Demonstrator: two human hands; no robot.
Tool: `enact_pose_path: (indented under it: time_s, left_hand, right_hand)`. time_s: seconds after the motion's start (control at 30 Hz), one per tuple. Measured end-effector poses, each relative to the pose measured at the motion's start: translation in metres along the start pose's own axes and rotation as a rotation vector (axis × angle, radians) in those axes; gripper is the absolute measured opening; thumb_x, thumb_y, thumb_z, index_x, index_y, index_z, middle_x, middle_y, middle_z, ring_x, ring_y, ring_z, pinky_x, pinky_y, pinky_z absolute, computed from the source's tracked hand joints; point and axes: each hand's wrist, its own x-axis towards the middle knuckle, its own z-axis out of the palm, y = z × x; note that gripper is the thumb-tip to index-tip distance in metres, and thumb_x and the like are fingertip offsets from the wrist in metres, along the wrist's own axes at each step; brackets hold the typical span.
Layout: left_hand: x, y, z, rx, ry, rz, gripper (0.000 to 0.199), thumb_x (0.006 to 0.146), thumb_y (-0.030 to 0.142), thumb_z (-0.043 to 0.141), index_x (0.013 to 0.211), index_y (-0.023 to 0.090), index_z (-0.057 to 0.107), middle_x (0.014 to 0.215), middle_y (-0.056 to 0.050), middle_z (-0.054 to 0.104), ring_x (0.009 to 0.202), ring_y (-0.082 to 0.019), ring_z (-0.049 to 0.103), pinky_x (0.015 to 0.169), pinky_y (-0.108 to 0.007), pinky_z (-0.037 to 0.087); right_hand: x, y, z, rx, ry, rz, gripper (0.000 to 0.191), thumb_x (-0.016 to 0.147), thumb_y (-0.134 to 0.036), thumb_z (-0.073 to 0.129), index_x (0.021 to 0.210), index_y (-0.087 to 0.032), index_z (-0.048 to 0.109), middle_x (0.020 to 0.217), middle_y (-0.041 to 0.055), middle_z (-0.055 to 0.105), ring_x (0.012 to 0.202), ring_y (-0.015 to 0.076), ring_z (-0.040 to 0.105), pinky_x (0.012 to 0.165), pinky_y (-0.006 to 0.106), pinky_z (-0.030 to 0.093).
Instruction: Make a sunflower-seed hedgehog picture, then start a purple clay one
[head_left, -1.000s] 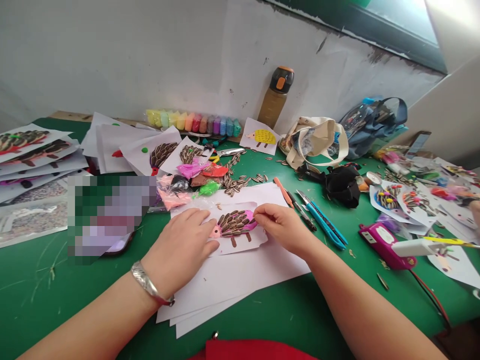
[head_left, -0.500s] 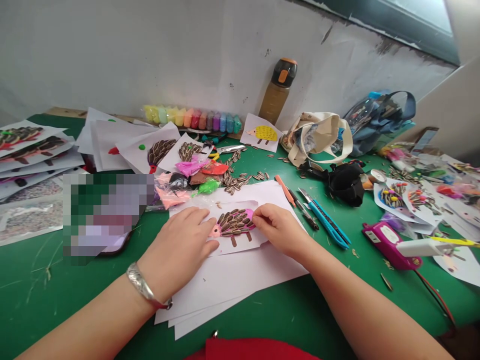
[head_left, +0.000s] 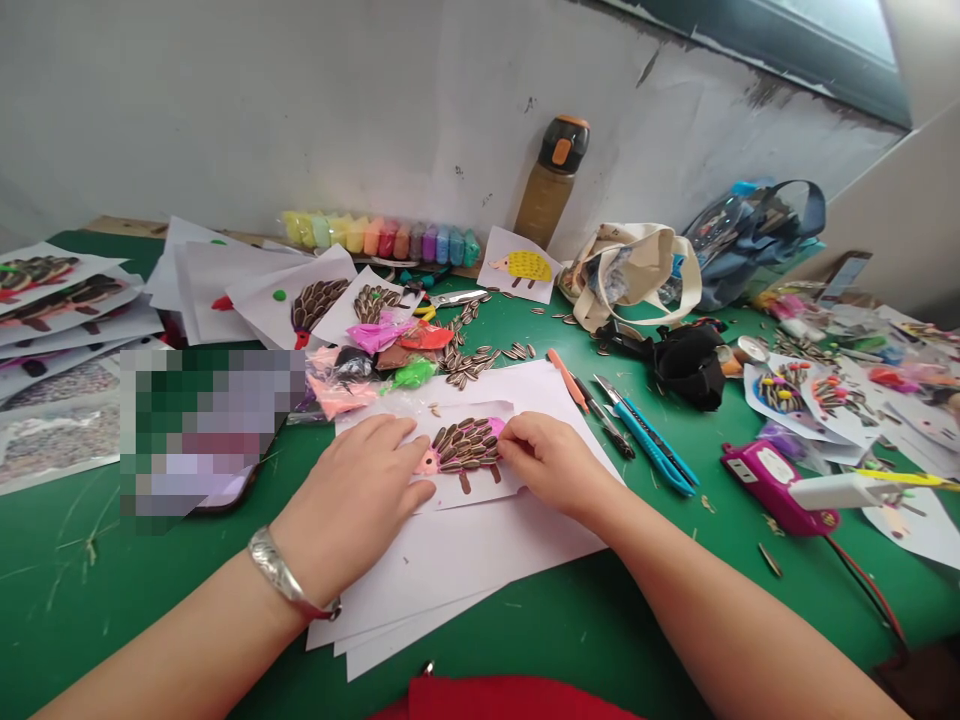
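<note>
From the head camera, the person's left hand (head_left: 352, 510) lies flat on the near-left part of a cut-out paper hedgehog (head_left: 480, 488), its fingers (head_left: 394, 440) close together with the tips just beside the pink clay snout. The right hand (head_left: 551, 465) rests at the opposite end, its fingers (head_left: 517, 445) bunched together against the rows of sunflower seeds (head_left: 461, 447); whether they pinch a seed cannot be told. The hedgehog sits between both hands on a stack of white paper (head_left: 450, 570), its seeded back pointing away from the person. A silver bangle (head_left: 281, 570) circles the left wrist.

The stack lies on the green tabletop (head_left: 97, 590), which shows on both sides of it, more widely on the left. A blue utility knife (head_left: 649, 435) lies just beside the stack's right edge, and bags of coloured modelling clay (head_left: 382, 345) sit near its far edge. Loose seeds (head_left: 472, 362) are scattered beyond them. A label on the magenta device (head_left: 772, 490) is too small to read, and no writing is legible elsewhere.
</note>
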Motion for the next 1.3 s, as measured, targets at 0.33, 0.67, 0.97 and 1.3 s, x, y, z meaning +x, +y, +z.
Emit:
enact_pose_path:
  time_s: [0.33, 0.67, 0.97, 1.3]
  left_hand:
    - [0.0006, 0.0014, -0.0024, -0.004, -0.023, -0.007, 0.013, 0.091, 0.027, 0.055, 0.09, 0.019, 0.064, 0.102, -0.009, 0.06, 0.1, -0.028, 0.054, 0.087, -0.041, 0.044]
    - [0.0013, 0.0025, -0.0045, 0.018, -0.064, -0.017, 0.015, 0.092, 0.028, 0.054, 0.095, 0.018, 0.064, 0.106, -0.01, 0.059, 0.104, -0.029, 0.053, 0.091, -0.042, 0.044]
    - [0.0001, -0.0003, 0.0006, 0.004, -0.017, 0.003, 0.016, 0.092, 0.028, 0.053, 0.096, 0.018, 0.065, 0.107, -0.01, 0.06, 0.103, -0.028, 0.054, 0.092, -0.042, 0.044]
    - [0.0002, 0.0007, -0.0009, 0.0, -0.02, -0.003, 0.015, 0.092, 0.028, 0.054, 0.094, 0.018, 0.065, 0.106, -0.01, 0.06, 0.103, -0.029, 0.054, 0.091, -0.043, 0.045]
  right_hand:
    - [-0.0019, 0.0052, -0.0052, 0.018, -0.014, 0.066, 0.018, 0.091, -0.024, 0.051, 0.076, -0.021, 0.061, 0.076, 0.0005, 0.061, 0.071, 0.0148, 0.053, 0.063, 0.027, 0.037]
    - [-0.002, 0.0037, -0.0071, 0.043, -0.041, 0.066, 0.011, 0.086, -0.026, 0.058, 0.078, -0.02, 0.063, 0.077, 0.0, 0.061, 0.07, 0.014, 0.053, 0.062, 0.026, 0.036]
    - [-0.001, 0.0022, -0.0068, 0.03, -0.061, 0.064, 0.013, 0.084, -0.028, 0.062, 0.074, -0.02, 0.059, 0.074, -0.0016, 0.058, 0.066, 0.0127, 0.049, 0.059, 0.026, 0.032]
    - [0.0003, 0.001, -0.0038, 0.012, -0.048, 0.063, 0.018, 0.084, -0.03, 0.064, 0.07, -0.02, 0.056, 0.073, -0.0017, 0.057, 0.065, 0.0129, 0.047, 0.058, 0.026, 0.031]
